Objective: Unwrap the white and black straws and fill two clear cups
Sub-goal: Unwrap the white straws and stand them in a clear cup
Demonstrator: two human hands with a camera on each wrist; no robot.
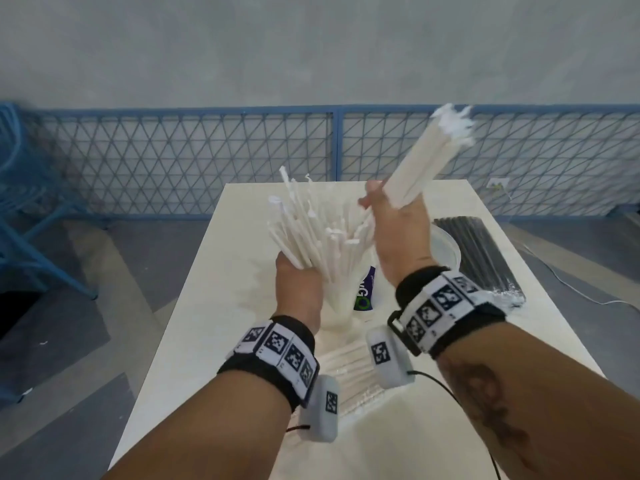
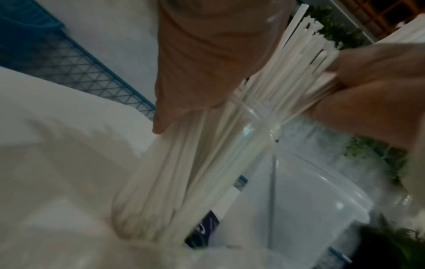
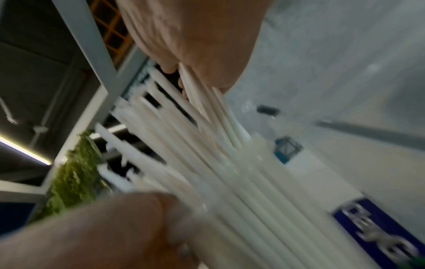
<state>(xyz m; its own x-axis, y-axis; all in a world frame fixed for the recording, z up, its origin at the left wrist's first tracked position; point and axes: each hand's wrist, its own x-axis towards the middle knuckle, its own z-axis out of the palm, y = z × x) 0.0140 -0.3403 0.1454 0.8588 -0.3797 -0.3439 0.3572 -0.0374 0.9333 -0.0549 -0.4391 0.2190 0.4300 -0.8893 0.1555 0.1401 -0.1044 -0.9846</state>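
A clear cup (image 1: 337, 306) stands mid-table with several white straws (image 1: 311, 230) fanning out of it. My left hand (image 1: 298, 275) is curled round the left side of that fan, just above the cup rim (image 2: 260, 118). My right hand (image 1: 394, 220) grips a tight bundle of white straws (image 1: 422, 157), raised and slanting up to the right above the cup. In the right wrist view the straws (image 3: 218, 163) run out from under my palm. A packet of black straws (image 1: 478, 254) lies at the right. A second clear cup (image 1: 448, 249) sits behind my right wrist.
An opened clear wrapper with more white straws (image 1: 353, 372) lies on the white table (image 1: 207, 323) between my wrists. A blue-labelled packet (image 1: 363, 292) leans by the cup. Beyond the table's far edge runs a blue mesh fence (image 1: 173, 161); a blue chair (image 1: 20, 220) stands far left.
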